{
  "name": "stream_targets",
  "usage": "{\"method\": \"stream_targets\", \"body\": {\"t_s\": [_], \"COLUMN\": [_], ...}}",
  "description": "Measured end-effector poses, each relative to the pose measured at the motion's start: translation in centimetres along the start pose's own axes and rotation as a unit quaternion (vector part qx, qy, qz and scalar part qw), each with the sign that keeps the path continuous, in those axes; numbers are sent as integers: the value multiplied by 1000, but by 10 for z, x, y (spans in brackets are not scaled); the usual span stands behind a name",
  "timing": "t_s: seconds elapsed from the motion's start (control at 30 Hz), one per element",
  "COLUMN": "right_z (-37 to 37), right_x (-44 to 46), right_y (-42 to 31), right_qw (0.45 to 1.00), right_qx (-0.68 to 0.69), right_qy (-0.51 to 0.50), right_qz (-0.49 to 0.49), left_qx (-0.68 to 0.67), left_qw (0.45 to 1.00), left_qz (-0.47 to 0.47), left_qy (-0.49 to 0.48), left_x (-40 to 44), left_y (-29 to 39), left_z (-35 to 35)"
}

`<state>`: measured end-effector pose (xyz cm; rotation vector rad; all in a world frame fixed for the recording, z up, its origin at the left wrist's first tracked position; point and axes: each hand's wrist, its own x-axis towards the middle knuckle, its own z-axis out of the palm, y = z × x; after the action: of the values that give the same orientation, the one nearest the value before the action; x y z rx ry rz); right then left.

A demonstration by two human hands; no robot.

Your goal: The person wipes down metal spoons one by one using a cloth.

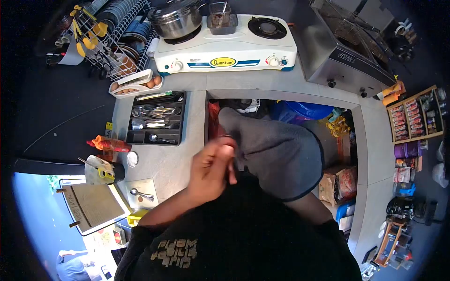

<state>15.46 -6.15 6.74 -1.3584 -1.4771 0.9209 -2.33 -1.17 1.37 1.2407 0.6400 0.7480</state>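
A grey cloth (281,150) is spread before the dark shirt (248,234), near the counter (171,161), hiding the right hand and its grip; the blurred left hand (211,169) curls by the cloth's left edge, whether grasping it I cannot tell

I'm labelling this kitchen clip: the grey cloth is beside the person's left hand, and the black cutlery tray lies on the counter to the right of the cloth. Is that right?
Not quite: the head view shows the black cutlery tray on the counter to the left of the grey cloth, which is indeed beside the left hand.
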Motion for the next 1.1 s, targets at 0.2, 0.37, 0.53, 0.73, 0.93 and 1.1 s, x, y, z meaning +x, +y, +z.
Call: {"method": "stream_targets", "body": {"t_s": [0.2,0.37,0.53,0.73,0.93,1.1], "right_z": [41,46,35,6,17,-14], "right_x": [-27,-28,25,-12,50,72], "right_y": [61,134,122,237,126,75], "right_qw": [989,991,997,947,954,965], "right_qx": [119,118,-77,-313,-279,-253], "right_qy": [40,-8,-13,42,104,0], "right_qz": [75,61,5,65,-33,70], "left_qx": [41,163,145,92,67,94], "left_qw": [996,979,988,993,995,985], "left_qz": [-18,-41,2,40,18,56], "left_qy": [-73,-119,-60,-55,-77,-132], "left_x": [-12,-5,15,44,81,113], "left_y": [-35,-22,-38,-41,-30,-7], "left_z": [-11,-34,-35,-43,-43,-35]}}
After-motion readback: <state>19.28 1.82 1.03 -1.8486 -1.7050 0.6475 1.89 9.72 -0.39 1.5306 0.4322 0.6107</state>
